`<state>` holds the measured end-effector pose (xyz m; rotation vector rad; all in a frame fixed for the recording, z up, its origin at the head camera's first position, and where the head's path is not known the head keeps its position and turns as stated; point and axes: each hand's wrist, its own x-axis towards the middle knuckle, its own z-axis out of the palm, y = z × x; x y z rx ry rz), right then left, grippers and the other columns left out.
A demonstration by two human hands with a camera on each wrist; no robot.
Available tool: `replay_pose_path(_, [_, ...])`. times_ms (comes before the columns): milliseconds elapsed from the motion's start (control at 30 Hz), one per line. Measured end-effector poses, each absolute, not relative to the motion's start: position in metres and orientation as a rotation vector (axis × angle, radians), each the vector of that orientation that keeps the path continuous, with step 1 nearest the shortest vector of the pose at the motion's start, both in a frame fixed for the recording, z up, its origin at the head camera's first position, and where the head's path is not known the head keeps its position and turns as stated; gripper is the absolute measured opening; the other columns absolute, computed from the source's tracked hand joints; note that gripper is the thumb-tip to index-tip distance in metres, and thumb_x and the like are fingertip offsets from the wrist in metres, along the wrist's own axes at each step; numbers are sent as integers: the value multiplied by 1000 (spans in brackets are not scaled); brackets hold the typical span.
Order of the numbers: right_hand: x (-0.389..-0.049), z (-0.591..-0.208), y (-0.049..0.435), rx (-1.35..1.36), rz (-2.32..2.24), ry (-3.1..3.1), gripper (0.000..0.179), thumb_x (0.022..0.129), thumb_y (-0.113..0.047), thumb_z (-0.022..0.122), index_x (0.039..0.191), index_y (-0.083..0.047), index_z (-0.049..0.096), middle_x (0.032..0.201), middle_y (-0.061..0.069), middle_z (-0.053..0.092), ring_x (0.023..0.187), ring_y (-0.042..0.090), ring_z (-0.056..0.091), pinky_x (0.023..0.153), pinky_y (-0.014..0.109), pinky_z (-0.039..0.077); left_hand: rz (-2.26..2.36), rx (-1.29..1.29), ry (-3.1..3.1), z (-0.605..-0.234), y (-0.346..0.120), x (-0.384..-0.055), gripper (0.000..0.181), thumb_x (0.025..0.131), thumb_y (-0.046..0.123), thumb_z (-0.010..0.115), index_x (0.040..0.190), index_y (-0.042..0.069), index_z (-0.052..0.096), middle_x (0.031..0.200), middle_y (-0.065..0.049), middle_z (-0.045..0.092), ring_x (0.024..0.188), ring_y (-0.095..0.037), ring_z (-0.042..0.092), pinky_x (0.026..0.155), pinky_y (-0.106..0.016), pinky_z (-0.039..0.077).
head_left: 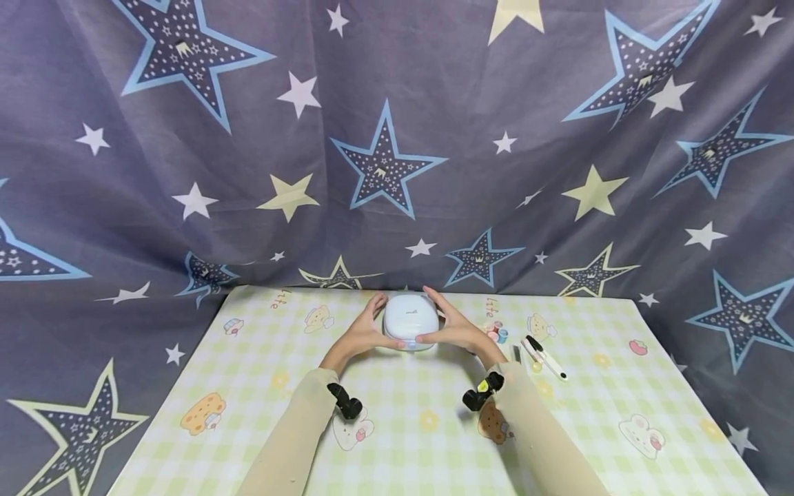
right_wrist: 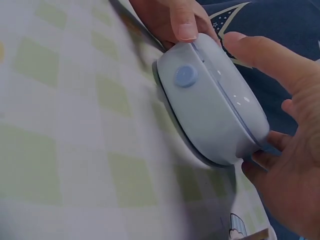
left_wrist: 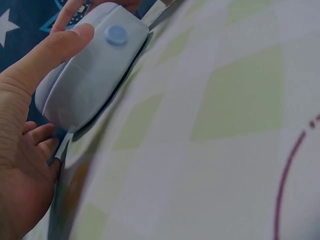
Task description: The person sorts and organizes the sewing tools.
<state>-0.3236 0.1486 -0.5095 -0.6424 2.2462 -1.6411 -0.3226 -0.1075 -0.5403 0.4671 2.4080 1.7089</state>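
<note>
A small light-blue case (head_left: 411, 318) with rounded corners and dark lettering on its lid sits near the back edge of the table. Its lid is down, and a round blue button (right_wrist: 186, 76) shows on its front. From the left side, my left hand (head_left: 366, 332) holds the case, its thumb (left_wrist: 75, 39) at the front near the lid seam. My right hand (head_left: 457, 329) holds the opposite side, fingers at the side and thumb toward the front in the head view. What is inside the case is hidden.
Several small coloured spools (head_left: 497, 333) lie right of the case, near my right wrist. Beside them are a slim white tool with black ends (head_left: 548, 359) and a small grey item (head_left: 517, 353). A checked cloth (head_left: 397, 441) covers the table; a star-patterned curtain (head_left: 434, 103) hangs behind.
</note>
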Motion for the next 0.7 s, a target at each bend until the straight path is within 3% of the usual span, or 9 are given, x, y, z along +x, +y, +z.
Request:
replay_pose_path(200, [-324,-512,146,-654,-1594,2274,115,74,-4,89,164,-27,20,170,10,18,153,35,24,122,58,28,1750,490,2411,-547,-103,-327,122,64,13,97,160,6,23,159,-14,38,151,-36,32,126,-54,24])
replay_pose_path(367, [-325,-509,148,-733,-1490,2357,114,73,-9,90,164,-22,22,167,13,22,153,37,24,122,63,24,1705,542,2460,-548,-99,-331,120,61,16,98,158,7,27,156,-12,40,147,-32,38,124,-53,28])
replay_pose_path(500, [-325,-507,149,-828,-1346,2470,112,75,-18,90,164,-19,22,164,16,26,150,39,27,120,66,26,1506,570,2633,-546,-100,-332,120,61,32,97,158,11,30,153,-9,43,143,-33,41,121,-56,32])
replay_pose_path(700, [-322,-504,149,-1031,-1221,2599,108,72,-23,89,160,-8,29,160,23,33,147,42,31,119,65,29,1098,671,2885,-540,-105,-331,116,62,53,92,156,20,33,154,-7,43,146,-32,39,127,-58,17])
